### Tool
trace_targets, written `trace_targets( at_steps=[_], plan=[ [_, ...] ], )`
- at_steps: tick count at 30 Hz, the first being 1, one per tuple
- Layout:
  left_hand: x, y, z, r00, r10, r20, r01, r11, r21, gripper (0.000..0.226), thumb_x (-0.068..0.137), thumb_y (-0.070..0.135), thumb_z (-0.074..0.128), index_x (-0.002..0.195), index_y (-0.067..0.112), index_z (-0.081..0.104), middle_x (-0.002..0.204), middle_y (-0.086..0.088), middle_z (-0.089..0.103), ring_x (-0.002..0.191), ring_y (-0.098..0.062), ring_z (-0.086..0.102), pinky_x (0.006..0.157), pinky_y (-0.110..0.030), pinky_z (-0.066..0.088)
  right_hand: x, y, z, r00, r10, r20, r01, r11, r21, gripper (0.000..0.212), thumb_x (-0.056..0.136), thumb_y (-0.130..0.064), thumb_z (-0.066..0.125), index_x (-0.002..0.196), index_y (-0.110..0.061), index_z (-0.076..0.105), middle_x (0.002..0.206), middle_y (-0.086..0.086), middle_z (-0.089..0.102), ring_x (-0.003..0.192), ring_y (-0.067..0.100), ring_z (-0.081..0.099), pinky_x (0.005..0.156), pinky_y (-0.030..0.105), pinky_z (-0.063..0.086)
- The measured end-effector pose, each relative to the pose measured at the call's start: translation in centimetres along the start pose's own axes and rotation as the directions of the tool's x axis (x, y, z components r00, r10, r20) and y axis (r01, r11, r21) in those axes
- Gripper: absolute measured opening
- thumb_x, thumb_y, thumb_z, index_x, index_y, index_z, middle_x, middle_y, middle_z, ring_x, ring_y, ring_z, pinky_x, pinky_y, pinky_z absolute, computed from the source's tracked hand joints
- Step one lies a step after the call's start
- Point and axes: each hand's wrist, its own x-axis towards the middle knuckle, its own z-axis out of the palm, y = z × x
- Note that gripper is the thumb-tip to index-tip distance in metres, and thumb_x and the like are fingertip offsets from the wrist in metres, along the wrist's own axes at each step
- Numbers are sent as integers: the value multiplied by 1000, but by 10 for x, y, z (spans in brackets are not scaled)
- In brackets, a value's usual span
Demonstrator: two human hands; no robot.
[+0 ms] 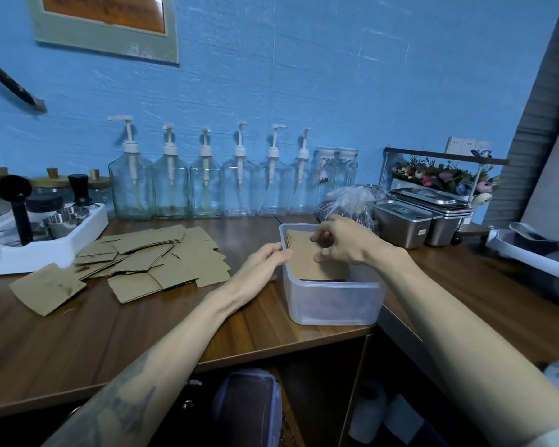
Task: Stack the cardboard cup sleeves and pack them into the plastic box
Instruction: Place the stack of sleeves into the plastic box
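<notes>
A blue, rough-textured wall backs a brown wood-grain counter (142, 321) that turns a corner toward the right. Along the wall stands a row of clear glass pump bottles (204, 185) with white dispenser heads. To the left sits a white tray (62, 243) carrying black-handled tools and small metal cups; to the right are lidded stainless steel pans (400, 221) and a crinkled clear plastic bag (352, 198).

The plastic box (333, 301) — translucent, rectangular, with rounded corners — rests at the counter's front edge near the inner corner. Its long axis runs from the viewer toward the wall. Inside, a stack of cardboard cup sleeves (320, 262) stands on edge, leaning toward the box's far left corner, with the flat brown faces turned toward the viewer and the right.

The left hand (265, 259) rests against the box's left rim, fingers extended and relaxed, fingertips touching the rim beside the stack. The right hand (339, 243) reaches into the box from above, its fingers and thumb curled onto the upper edge of the stack and grasping the sleeves.

A loose pile of flattened sleeves (155, 259) — corrugated, tan, arc-edged — lies scattered on the counter left of the box, overlapping at mixed angles. One single sleeve (49, 288) lies apart at the pile's left end.
</notes>
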Motion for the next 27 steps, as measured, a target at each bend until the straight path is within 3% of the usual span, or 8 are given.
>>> trace_targets(
  at_steps=[6, 11, 15, 20, 27],
  plan=[
    [1, -2, -2, 1000, 7, 2, -7, 1000, -2, 28, 98, 43, 53, 123, 32, 53, 124, 12, 63, 119, -4, 56, 108, -33, 43, -1, 0, 0, 1000, -7, -6, 7, 999, 41, 48, 69, -39, 86, 111, -23, 70, 101, -5, 50, 96, 16, 56, 92, 39, 50],
    [2, -7, -6, 999, 10, -33, -8, 999, 45, 54, 83, 70, 50, 124, 36, 57, 129, 14, 62, 123, -4, 54, 109, -38, 42, -3, -1, -4, 1000, -1, -20, 3, 992, 123, 43, 70, -35, 87, 107, -20, 72, 105, -2, 54, 97, 17, 59, 93, 37, 51],
    [3, -8, -7, 997, 19, -71, -15, 998, 54, 58, 86, 67, 45, 130, 31, 56, 128, 11, 61, 120, -3, 56, 109, -38, 43, -5, -2, -6, 1000, -11, -26, 14, 991, 135, 42, 69, -34, 88, 105, -20, 72, 105, -1, 56, 98, 17, 60, 92, 36, 51],
    [6, -11, -9, 997, 15, -77, -9, 997, 80, 45, 97, 57, 41, 130, 30, 56, 130, 10, 60, 120, -4, 55, 109, -39, 43, -4, 1, -6, 999, -8, -42, 15, 988, 156, 37, 72, -29, 87, 103, -17, 72, 102, -3, 57, 97, 16, 61, 93, 39, 51],
    [7, -12, -8, 998, 12, -68, -6, 996, 94, 48, 90, 62, 40, 125, 35, 58, 127, 13, 61, 121, -4, 54, 109, -39, 43, -6, -1, -6, 999, 5, -36, 3, 977, 214, 35, 71, -28, 88, 100, -17, 72, 98, -9, 60, 98, 14, 62, 91, 33, 51]
  ],
)
